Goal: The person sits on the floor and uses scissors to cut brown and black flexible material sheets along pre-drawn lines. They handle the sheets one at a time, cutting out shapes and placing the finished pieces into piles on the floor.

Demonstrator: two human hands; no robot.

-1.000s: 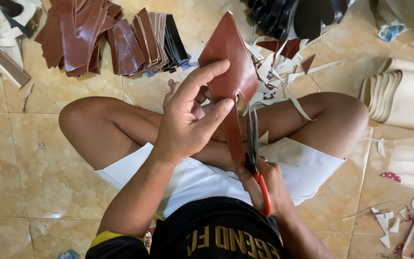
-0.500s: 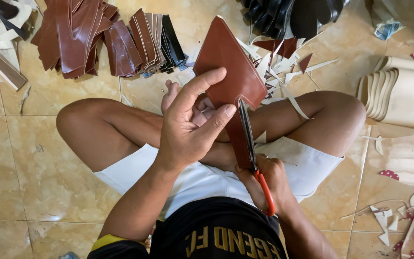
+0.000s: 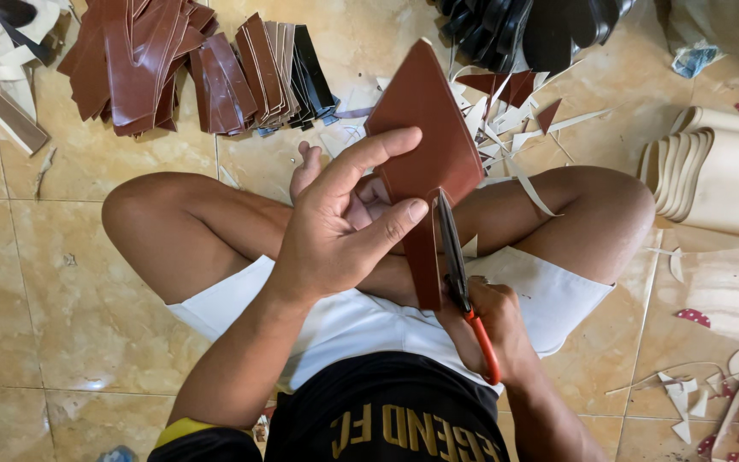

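The left hand is closed around a brown leather piece, thumb and fingers pinching its lower left part, and holds it upright above the crossed legs of the person seated on the tiled floor. The right hand is closed around the red handles of a pair of scissors; the blades run up the right edge of the narrow lower strip of the leather and stand slightly parted, with the material between them. Hazard 1: the left thumb tip lies just beside the blades, so a slip of the strip or an overlong stroke could nick it. Hazard 2: the leather is supported only by the pinch at one side; if the free upper part tilts or twists, the cut line is likely to wander and spoil the outline. Hazard 3: the cut runs directly above bare thighs, so a dropped or deflected tool could strike skin. Offcuts litter the floor beyond the knees, a stack of brown cut pieces lies toward the far left, dark soles at the far edge, and cream rolled sheets at the right edge; none touches the workpiece.
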